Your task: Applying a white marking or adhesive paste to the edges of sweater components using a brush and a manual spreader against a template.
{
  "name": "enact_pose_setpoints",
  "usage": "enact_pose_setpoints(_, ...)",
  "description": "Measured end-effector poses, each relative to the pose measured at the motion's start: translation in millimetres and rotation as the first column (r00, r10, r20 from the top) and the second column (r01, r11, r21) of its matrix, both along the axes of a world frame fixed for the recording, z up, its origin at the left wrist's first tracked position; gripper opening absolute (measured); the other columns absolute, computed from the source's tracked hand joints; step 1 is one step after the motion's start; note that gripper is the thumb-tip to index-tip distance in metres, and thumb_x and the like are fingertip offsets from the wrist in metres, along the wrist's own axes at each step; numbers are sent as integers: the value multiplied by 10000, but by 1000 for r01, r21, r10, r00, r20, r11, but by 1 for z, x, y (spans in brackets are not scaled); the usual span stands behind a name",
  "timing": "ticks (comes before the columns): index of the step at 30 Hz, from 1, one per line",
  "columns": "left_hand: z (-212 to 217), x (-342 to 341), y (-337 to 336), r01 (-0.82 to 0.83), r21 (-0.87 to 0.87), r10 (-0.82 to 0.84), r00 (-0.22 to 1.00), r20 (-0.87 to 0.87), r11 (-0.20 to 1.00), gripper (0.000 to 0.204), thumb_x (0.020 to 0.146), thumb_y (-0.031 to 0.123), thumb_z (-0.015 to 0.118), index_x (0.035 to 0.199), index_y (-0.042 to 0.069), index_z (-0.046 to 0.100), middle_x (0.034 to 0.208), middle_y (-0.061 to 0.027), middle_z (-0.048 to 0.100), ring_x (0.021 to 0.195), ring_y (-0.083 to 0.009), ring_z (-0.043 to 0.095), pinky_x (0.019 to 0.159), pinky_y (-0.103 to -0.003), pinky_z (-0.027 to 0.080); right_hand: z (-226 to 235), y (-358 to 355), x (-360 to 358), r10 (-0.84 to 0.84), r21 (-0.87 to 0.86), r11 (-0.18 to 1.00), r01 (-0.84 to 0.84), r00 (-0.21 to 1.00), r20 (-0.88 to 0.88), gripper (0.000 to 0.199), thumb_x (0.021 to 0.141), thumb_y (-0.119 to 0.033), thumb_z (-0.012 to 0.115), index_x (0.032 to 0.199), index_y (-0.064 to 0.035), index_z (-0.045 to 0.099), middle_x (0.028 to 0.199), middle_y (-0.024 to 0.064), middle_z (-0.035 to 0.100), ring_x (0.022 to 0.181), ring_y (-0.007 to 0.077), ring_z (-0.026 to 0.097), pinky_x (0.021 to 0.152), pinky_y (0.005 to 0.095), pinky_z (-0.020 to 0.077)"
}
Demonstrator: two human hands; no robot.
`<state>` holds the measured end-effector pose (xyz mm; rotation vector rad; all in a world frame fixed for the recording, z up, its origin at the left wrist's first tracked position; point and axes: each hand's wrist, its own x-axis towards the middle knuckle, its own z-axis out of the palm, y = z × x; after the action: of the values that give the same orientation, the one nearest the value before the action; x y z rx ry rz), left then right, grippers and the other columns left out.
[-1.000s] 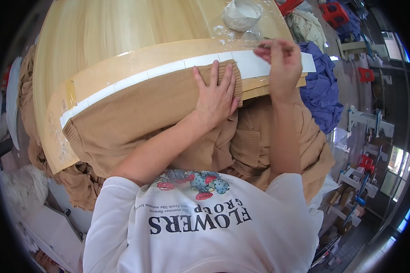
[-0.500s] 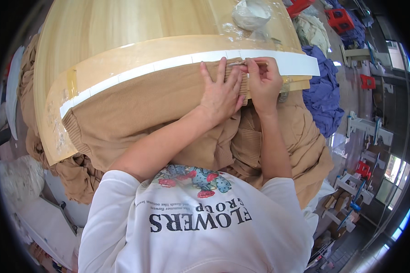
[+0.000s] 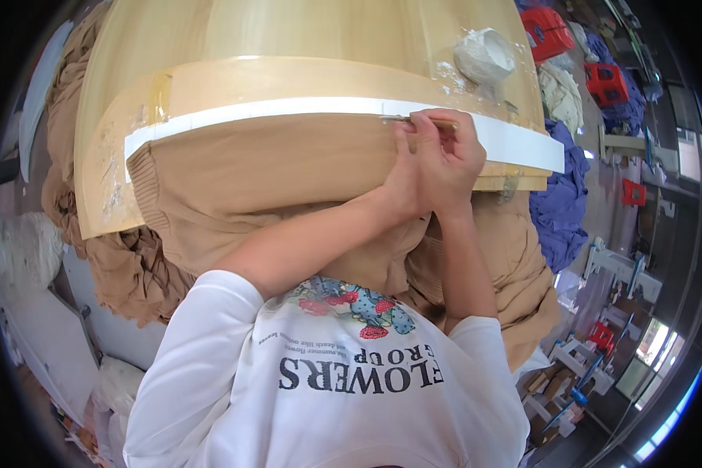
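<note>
A tan knit garment (image 3: pixel 273 171) lies flat on a pale wooden table (image 3: pixel 288 47), its top edge against a long white strip (image 3: pixel 288 109) stuck along the table. My two hands meet at that top edge, right of the middle. There my right hand (image 3: pixel 454 152) pinches a thin stick-like tool (image 3: pixel 413 119) with a metal tip, laid along the edge of the strip. Pressed against it from the left, my left hand (image 3: pixel 404 175) curls its fingers on the garment's edge. My forearms hide the garment's lower middle.
A white bowl of powder (image 3: pixel 483 53) sits on the table behind my hands. More tan garments (image 3: pixel 125 265) hang off the table's near side. A purple cloth heap (image 3: pixel 561 203) and red crates (image 3: pixel 550 31) lie to the right, white sacks (image 3: pixel 23 249) to the left.
My right hand came off the white strip's right part and joined the left at the garment's top edge, now holding the thin tool. My left hand went from flat and spread to curled.
</note>
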<state>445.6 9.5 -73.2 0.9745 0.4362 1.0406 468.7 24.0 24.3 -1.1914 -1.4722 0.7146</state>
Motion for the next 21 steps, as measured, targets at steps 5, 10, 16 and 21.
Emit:
enact_pose_setpoints(5,-17,17,-8,-242,54,232,962,141,969,543,774,341,515,1184,-15,507,1352,-175,362,1292,-426,226,1018,-605,156,9,-4,-40,215,33,976,-215,977,2,93,828,-29,601,886,5,537,789,54,597,701,124,586,638,214,484)
enact_pose_setpoints(10,-9,27,-4,-290,231,325,937,-126,929,569,747,348,533,1171,-31,520,1364,-165,355,1294,-442,219,1041,-576,173,-8,11,-51,234,-20,971,-237,939,254,91,811,-68,622,850,-19,555,760,93,610,621,166,602,560,243,472)
enact_pose_setpoints(16,15,4,-4,-16,658,601,427,-676,752,615,747,393,560,1206,-9,490,1349,-150,349,1303,-408,193,963,-713,127,17,0,-90,321,91,941,-326,945,63,94,796,-43,640,846,-12,567,741,85,612,630,164,619,559,246,486)
enact_pose_setpoints(21,32,-14,-5,326,695,699,126,-704,641,596,820,311,441,1299,-35,364,1379,-124,316,1327,-395,134,1040,-624,90,-8,13,-124,412,52,901,-431,886,212,110,792,-69,648,845,-16,566,723,99,594,613,194,610,540,252,475)
